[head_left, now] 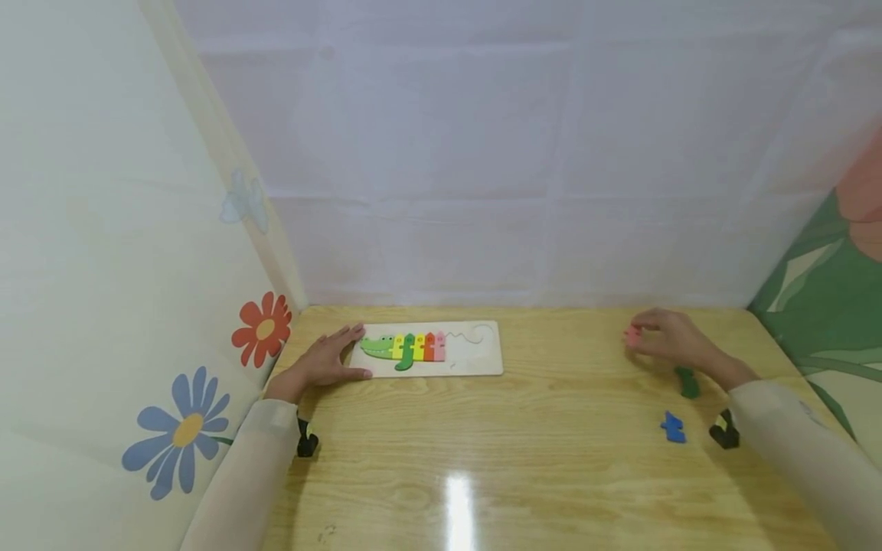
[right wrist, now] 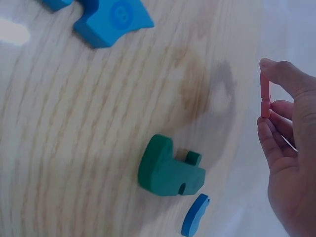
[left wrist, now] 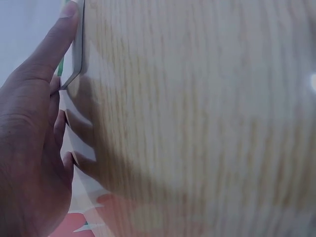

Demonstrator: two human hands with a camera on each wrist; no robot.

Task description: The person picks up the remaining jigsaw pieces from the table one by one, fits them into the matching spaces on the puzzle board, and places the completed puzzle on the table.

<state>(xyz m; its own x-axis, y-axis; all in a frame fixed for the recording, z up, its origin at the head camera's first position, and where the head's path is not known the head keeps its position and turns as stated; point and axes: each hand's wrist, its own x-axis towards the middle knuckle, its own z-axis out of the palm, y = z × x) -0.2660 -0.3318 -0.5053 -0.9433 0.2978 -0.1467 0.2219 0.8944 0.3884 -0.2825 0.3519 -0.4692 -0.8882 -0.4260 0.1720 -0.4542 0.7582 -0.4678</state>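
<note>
A wooden board [head_left: 475, 358] carries a crocodile puzzle, with a green head [head_left: 377, 347] and yellow, green, red and pink pieces in a row; outlines show on its bare right part. My left hand [head_left: 324, 361] rests spread at the board's left end, thumb along the near edge and fingers at the far side. In the right wrist view, a pink puzzle piece [right wrist: 265, 94] is pinched edge-on between the thumb and fingertips of my right hand [head_left: 671, 339], above the table's far right.
Below my right hand lie a dark green puzzle piece [head_left: 687, 382] and a blue puzzle piece [head_left: 674, 428] marked 8. A smaller blue piece [right wrist: 195, 215] sits beside the green one. White cloth [head_left: 441, 168] hangs behind the wooden table [head_left: 537, 459]; flowered panels flank it.
</note>
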